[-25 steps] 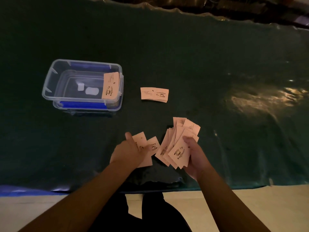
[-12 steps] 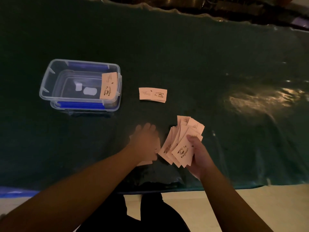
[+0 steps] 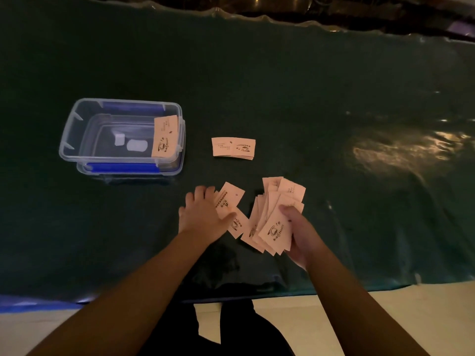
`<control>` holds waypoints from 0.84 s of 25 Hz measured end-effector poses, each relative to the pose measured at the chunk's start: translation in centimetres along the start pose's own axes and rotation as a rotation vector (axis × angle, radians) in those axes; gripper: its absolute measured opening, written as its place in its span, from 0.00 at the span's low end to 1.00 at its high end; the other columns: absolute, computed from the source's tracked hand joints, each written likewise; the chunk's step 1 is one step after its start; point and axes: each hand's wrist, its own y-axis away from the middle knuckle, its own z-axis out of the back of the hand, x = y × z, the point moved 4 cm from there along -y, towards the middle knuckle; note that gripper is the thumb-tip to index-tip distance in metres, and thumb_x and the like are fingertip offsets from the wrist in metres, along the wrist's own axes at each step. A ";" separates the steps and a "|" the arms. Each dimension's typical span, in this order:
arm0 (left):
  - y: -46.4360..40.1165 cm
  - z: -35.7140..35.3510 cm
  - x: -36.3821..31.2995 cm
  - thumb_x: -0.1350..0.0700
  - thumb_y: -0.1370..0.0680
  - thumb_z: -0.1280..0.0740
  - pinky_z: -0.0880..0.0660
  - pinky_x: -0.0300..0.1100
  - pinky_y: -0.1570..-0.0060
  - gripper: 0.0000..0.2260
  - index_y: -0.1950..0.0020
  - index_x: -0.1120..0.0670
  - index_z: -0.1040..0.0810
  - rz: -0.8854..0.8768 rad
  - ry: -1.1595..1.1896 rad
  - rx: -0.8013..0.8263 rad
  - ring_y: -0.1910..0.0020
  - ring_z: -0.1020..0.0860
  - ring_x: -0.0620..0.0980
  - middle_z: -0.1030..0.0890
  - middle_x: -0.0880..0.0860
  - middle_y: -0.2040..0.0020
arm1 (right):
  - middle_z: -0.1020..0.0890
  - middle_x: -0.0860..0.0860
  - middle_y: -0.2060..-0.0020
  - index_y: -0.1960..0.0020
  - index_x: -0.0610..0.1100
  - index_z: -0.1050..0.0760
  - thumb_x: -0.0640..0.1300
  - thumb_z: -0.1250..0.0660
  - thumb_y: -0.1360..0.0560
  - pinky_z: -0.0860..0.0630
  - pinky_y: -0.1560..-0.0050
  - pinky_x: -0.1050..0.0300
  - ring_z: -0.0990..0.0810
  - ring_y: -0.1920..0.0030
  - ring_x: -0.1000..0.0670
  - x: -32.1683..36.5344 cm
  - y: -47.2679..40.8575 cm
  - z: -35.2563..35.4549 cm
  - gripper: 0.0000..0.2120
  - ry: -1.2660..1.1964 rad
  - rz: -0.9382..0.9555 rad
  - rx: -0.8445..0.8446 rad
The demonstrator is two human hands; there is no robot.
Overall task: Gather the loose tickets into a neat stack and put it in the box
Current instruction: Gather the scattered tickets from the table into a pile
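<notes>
Right hand: the right hand [image 3: 302, 233] holds a fanned bunch of tickets [image 3: 273, 217] near the middle of the counter's near edge, thumb laid across the top ticket, fingers curled beneath and pinching the bunch.
Left hand: the left hand [image 3: 203, 214] lies palm down on the counter just left of the bunch, fingers spread, thumb pressing 2 loose tickets [image 3: 232, 210] that overlap and poke out to its right.
Small stack: a flat stack of tickets [image 3: 233, 148] lies apart from both hands, farther toward the counter's middle, a coffee-cup print facing up.
Box: a clear plastic box [image 3: 77, 134] with blue clips stands toward the counter's left side, open at the top.
Ticket in box: 1 ticket [image 3: 164, 136] leans against the box's right inner wall.
Counter: the counter [image 3: 308, 98] is covered by a dark green sheet, glossy at the right.
</notes>
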 end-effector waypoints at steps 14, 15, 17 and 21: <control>1.7 -0.9 -0.7 0.50 0.18 0.34 0.29 0.42 0.66 0.15 0.35 0.56 0.29 0.429 0.583 0.158 0.53 0.19 0.51 0.19 0.56 0.44 | 0.09 0.50 0.49 0.37 0.57 0.23 0.51 0.31 0.18 0.17 0.50 0.45 0.12 0.43 0.43 2.7 -3.1 -5.0 0.10 0.369 -0.058 0.142; 1.6 -0.9 -0.8 0.51 0.17 0.36 0.30 0.42 0.68 0.14 0.35 0.56 0.28 0.453 0.656 0.151 0.56 0.19 0.50 0.19 0.56 0.46 | 0.09 0.51 0.50 0.38 0.57 0.23 0.51 0.31 0.18 0.17 0.49 0.45 0.12 0.44 0.44 2.9 -3.3 -5.3 0.09 0.416 -0.064 0.150; 1.6 -0.6 -0.9 0.51 0.15 0.39 0.31 0.40 0.70 0.13 0.34 0.55 0.28 0.510 0.776 0.146 0.60 0.21 0.48 0.19 0.55 0.48 | 0.10 0.51 0.49 0.39 0.58 0.24 0.52 0.31 0.18 0.19 0.51 0.46 0.13 0.45 0.44 3.1 -3.4 -5.8 0.09 0.486 -0.065 0.155; 1.8 -0.9 -1.4 0.44 0.15 0.40 0.27 0.44 0.61 0.23 0.24 0.54 0.33 0.551 0.946 0.147 0.49 0.20 0.51 0.21 0.57 0.37 | 0.16 0.49 0.36 0.26 0.57 0.32 0.52 0.32 0.19 0.21 0.42 0.41 0.16 0.40 0.44 2.7 -3.6 -6.6 0.22 0.574 -0.036 0.183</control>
